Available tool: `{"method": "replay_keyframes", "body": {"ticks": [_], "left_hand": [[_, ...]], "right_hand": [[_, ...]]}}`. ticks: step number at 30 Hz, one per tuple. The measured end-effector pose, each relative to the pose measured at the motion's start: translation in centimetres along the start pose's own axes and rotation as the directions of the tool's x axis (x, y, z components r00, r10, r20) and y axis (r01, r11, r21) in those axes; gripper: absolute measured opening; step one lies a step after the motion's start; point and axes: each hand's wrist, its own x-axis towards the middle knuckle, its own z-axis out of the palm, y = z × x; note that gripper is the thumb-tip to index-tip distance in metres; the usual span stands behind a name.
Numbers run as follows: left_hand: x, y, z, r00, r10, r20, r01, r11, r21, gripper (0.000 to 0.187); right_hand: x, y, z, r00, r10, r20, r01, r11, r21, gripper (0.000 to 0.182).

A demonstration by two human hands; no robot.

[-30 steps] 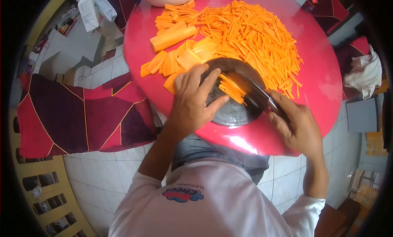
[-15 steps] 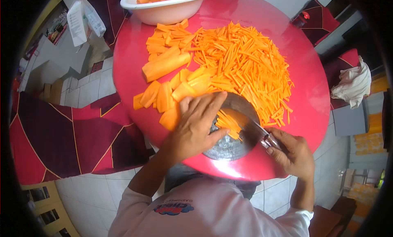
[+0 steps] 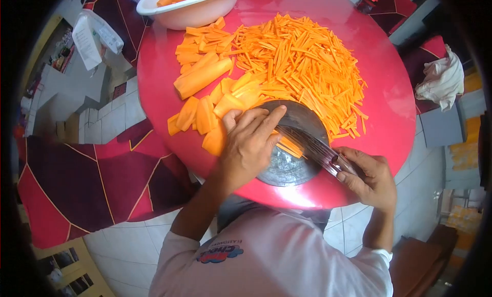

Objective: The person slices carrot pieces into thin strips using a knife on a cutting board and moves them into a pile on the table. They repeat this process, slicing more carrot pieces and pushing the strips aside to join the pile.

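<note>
Carrot slices (image 3: 289, 146) lie pinned under my left hand (image 3: 249, 143) on the dark round cutting board (image 3: 287, 169), and everything turns on how their length sits against the blade. My left hand is flat and spread, palm down, fingers (image 3: 266, 121) stretched toward the upper right, pressing the small stack at its near end. My right hand (image 3: 370, 176) is wrapped tight round the handle of the knife (image 3: 312, 147), low on the right side of the board. The blade runs from that hand up and to the left, ending close beside the left fingertips, so the two hands meet over the same little stack. From what I can see, the orange strips run roughly along the blade's line, not across it; the exact angle is hard to tell under the fingers. The left hand is the nearer one and in contact with the stack; the right reaches it only through the steel.

Further out, just beyond the left fingers, uncut carrot chunks (image 3: 205, 115) sit on the red round table (image 3: 389, 112), touching the board's far left rim. A longer carrot piece (image 3: 202, 77) lies past them, tilted up to the right. A broad pile of carrot sticks (image 3: 302, 66) fills the middle of the table, and a white bowl (image 3: 187, 12) stands at the far edge.
</note>
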Motion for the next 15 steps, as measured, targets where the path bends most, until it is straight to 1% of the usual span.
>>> {"method": "replay_keyframes", "body": {"ticks": [1, 4, 5, 8, 9, 11, 12, 14, 15], "left_hand": [[0.0, 0.2, -0.1, 0.999, -0.034, -0.001, 0.034, 0.999, -0.01, 0.058], [0.2, 0.0, -0.8, 0.999, -0.038, 0.01, 0.039, 0.992, -0.118, 0.057], [0.4, 0.0, -1.0, 0.999, -0.036, 0.03, 0.042, 0.975, -0.219, 0.055], [0.8, -0.6, -1.7, 0.98, 0.072, 0.187, -0.004, 0.94, -0.34, 0.052], [1.1, -0.5, -1.9, 0.968, 0.112, 0.225, -0.036, 0.948, -0.317, 0.048], [1.7, 0.1, -2.3, 0.945, 0.194, 0.262, -0.117, 0.952, -0.284, 0.047], [2.1, 0.3, -2.4, 0.93, 0.24, 0.278, -0.165, 0.949, -0.27, 0.047], [2.5, 0.1, -2.2, 0.936, 0.241, 0.255, -0.214, 0.968, -0.128, 0.047], [2.7, 0.0, -2.0, 0.941, 0.244, 0.237, -0.238, 0.97, -0.054, 0.047]], "right_hand": [[0.0, 0.2, 0.0, 1.0, -0.022, 0.001, 0.022, 1.0, -0.001, 0.047], [-0.1, 0.7, -0.2, 0.994, -0.108, 0.027, 0.109, 0.993, -0.04, 0.048], [-0.2, 0.8, -0.2, 0.99, -0.135, 0.041, 0.137, 0.989, -0.051, 0.049], [-0.4, 0.1, -0.2, 0.965, -0.24, 0.101, 0.257, 0.94, -0.224, 0.051], [-0.6, -0.1, -0.1, 0.951, -0.29, 0.109, 0.309, 0.906, -0.288, 0.051], [-0.9, -0.6, 0.1, 0.916, -0.382, 0.121, 0.396, 0.816, -0.42, 0.051], [-1.2, -0.8, 0.1, 0.915, -0.387, 0.114, 0.397, 0.809, -0.434, 0.05], [-1.7, -1.0, -0.2, 0.911, -0.4, 0.105, 0.4, 0.786, -0.472, 0.048], [-1.9, -0.7, -0.5, 0.909, -0.41, 0.082, 0.4, 0.797, -0.453, 0.047]]}}
